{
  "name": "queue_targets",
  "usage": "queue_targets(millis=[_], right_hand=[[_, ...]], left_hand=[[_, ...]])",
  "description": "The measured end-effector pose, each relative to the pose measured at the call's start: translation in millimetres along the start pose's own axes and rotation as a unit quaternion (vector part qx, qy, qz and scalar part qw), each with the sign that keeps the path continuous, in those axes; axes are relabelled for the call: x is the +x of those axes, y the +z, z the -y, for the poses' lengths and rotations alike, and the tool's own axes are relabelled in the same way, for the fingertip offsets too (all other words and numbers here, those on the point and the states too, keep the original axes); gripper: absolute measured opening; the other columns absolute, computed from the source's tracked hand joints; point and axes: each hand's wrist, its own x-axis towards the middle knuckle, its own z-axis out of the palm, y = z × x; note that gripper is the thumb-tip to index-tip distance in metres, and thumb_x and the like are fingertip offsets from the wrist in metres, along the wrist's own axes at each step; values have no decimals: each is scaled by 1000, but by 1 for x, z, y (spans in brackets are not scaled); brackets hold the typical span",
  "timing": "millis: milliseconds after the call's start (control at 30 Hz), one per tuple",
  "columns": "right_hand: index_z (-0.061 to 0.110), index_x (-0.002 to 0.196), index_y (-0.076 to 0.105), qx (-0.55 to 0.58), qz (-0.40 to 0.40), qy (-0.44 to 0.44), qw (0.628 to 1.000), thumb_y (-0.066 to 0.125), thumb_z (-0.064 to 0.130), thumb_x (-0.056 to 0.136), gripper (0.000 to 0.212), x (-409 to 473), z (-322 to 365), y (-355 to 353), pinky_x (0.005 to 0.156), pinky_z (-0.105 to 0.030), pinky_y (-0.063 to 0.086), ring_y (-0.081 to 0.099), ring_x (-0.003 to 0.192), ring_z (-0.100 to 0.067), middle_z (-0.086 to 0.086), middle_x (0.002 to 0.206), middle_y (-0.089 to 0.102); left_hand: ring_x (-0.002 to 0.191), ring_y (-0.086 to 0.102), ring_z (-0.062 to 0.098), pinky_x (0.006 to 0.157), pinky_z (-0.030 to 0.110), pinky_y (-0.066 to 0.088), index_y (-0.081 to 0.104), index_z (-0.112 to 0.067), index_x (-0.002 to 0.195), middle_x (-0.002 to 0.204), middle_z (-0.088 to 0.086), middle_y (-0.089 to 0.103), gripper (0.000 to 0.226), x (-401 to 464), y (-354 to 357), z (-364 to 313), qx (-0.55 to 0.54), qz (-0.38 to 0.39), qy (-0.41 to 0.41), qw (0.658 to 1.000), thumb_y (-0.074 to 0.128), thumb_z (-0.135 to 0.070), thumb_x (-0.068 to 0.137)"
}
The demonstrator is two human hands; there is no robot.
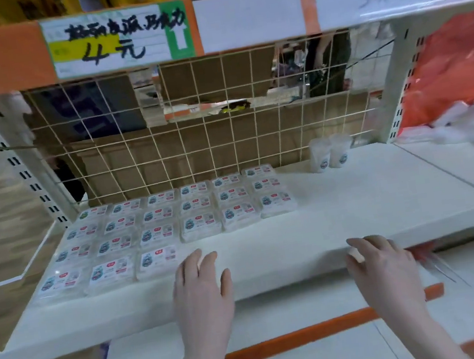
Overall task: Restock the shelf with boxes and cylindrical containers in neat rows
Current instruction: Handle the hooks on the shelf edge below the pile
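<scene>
Boxes are laid out on the left; the right side of the shelf is barely begun.

The white shelf [356, 211] in front of me carries flat clear boxes [174, 218] with printed labels across its left half, in neat rows from the wire back to near the front edge, though the right columns stop short. Two cylindrical containers [329, 152] stand touching at the back, well apart from any row, so I judge most containers remain to place. My left hand [202, 287] hovers flat, grip wide and empty, just beside the nearest box; my right hand [382, 265] is loosely curled, holding nothing.
</scene>
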Motion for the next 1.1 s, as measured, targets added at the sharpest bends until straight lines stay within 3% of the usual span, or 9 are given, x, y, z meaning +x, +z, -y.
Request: queue_targets(millis=[267,433,567,967,1100], right_hand=[[6,89,71,-22,-35,37,998,79,5,68,22,-23,-36,-52,63,-41,48,60,70,-38,-14,81,66],[7,87,70,-28,-49,48,997,77,5,70,18,-16,-64,-62,61,-41,47,57,66,-37,-14,78,65],[7,89,70,-36,-49,61,996,77,10,71,20,-4,-103,-73,63,-41,47,57,68,-36,-14,77,64],[7,91,69,-78,-37,91,992,74,20,75,22,59,-338,-134,63,-41,45,59,74,-39,-18,80,62],[5,95,69,-71,-47,68,994,74,14,74,24,85,-403,-146,63,-43,46,58,73,-40,-19,82,63]], left_hand=[[100,61,34,81,42,53,71,-11,100,110,11,65,33,-30,-2,-52,-62,54,38,996,80,-13,68],[124,44,26,101,39,40,62,-14,121,132,6,53,34,-25,-8,-88,-83,63,34,994,61,-24,88],[132,32,19,107,33,32,52,-19,131,142,0,43,39,-18,-5,-137,-101,84,46,990,50,-32,94],[132,31,18,106,33,32,49,-22,133,143,-1,40,39,-19,66,-385,-129,125,76,981,46,-34,96],[132,31,18,105,32,30,50,-22,132,142,-1,41,38,-18,91,-450,-136,130,67,980,48,-33,96]])
